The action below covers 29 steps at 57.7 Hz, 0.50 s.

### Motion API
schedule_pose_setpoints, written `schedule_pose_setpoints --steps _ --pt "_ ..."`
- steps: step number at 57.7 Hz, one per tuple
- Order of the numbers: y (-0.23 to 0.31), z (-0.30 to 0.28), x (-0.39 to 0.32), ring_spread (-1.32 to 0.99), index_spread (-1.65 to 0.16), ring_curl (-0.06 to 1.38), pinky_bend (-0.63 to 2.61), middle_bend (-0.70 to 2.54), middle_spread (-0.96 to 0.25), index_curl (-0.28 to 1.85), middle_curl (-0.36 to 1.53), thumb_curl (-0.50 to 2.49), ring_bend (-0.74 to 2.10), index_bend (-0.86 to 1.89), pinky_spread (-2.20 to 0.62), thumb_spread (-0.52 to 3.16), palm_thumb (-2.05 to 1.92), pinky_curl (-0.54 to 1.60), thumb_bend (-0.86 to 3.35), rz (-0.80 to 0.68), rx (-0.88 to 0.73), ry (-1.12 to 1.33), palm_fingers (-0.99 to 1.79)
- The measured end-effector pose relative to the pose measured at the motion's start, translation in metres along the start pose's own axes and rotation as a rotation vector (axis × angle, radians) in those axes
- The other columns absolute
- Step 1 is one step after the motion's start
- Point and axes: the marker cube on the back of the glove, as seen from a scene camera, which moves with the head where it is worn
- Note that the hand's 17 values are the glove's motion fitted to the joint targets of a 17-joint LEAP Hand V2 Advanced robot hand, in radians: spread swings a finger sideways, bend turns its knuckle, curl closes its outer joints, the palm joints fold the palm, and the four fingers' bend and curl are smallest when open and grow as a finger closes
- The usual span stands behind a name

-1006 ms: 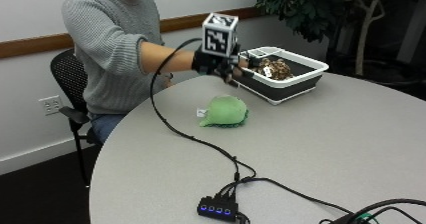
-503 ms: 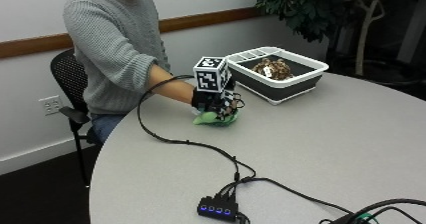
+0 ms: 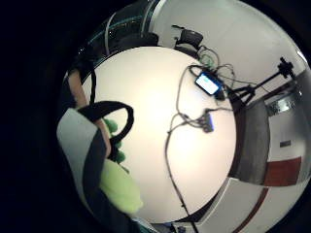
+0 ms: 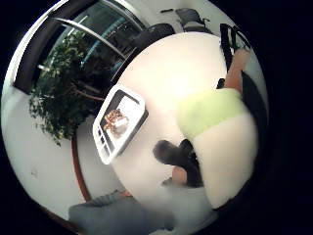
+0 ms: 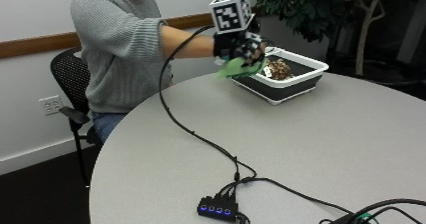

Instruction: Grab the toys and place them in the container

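Note:
My gloved right hand (image 5: pixel 238 48) is raised above the table and grips a green plush toy (image 5: pixel 234 68), which hangs under the palm just at the near left rim of the container (image 5: pixel 293 86). The container is a dark bin with a white rim, and a brown toy (image 5: pixel 278 69) lies inside it. In the thumb side palm view the green plush toy (image 4: pixel 210 111) sits right against the palm, with the container (image 4: pixel 105 142) off beside it on the table. The little finger side palm view shows the green plush toy (image 3: pixel 119 187) pressed to the palm.
The round grey table (image 5: pixel 333 149) carries a black cable (image 5: pixel 193 134) running from my hand to a small hub with blue lights (image 5: pixel 217 207) at the near edge. A leafy plant (image 5: pixel 313 9) stands behind the container. A black chair (image 5: pixel 70 84) is behind the person.
A second ago the hand was at the container and the green toy lay on the table. It came down onto the toy, and now it has lifted the toy up toward the container.

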Motion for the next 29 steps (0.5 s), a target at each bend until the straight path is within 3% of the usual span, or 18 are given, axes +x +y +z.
schedule_pose_setpoints --steps 13,19,23,24,25,27,29 --pt "-0.043 0.051 -0.226 -0.50 -0.38 0.63 1.10 0.79 -0.16 0.53 0.51 0.75 1.04 0.66 -0.41 0.66 0.48 0.48 0.09 -0.288 -0.056 -0.026 0.94" --pt "-0.055 0.073 -0.248 -0.51 -0.39 0.65 1.13 0.78 -0.16 0.57 0.54 0.79 1.05 0.66 -0.41 0.65 0.48 0.49 0.09 -0.262 -0.095 0.096 0.89" --pt "-0.055 0.096 -0.245 -0.51 -0.39 0.66 1.18 0.76 -0.17 0.59 0.55 0.82 1.04 0.59 -0.41 0.68 0.49 0.51 0.08 -0.164 -0.304 0.162 0.76" --pt "-0.052 0.102 -0.244 -0.48 -0.39 0.67 1.22 0.71 -0.17 0.51 0.53 0.78 1.07 0.33 -0.40 0.80 0.36 0.51 0.02 -0.171 -0.384 0.157 0.52" --pt "-0.049 0.106 -0.241 -0.46 -0.38 0.67 1.24 0.63 -0.17 0.54 0.52 0.72 1.05 0.32 -0.38 0.90 0.24 0.53 -0.05 -0.190 -0.452 0.161 0.30" --pt "-0.045 0.111 -0.233 -0.35 -0.34 0.65 1.38 0.35 -0.12 0.54 0.46 0.63 0.78 0.17 -0.26 0.88 -0.03 0.60 -0.20 -0.236 -0.520 0.177 -0.58" --pt "-0.043 0.113 -0.226 -0.27 -0.32 0.59 1.34 0.24 -0.09 0.47 0.41 0.59 0.55 0.09 -0.19 0.86 -0.13 0.55 -0.18 -0.233 -0.510 0.199 -0.71"
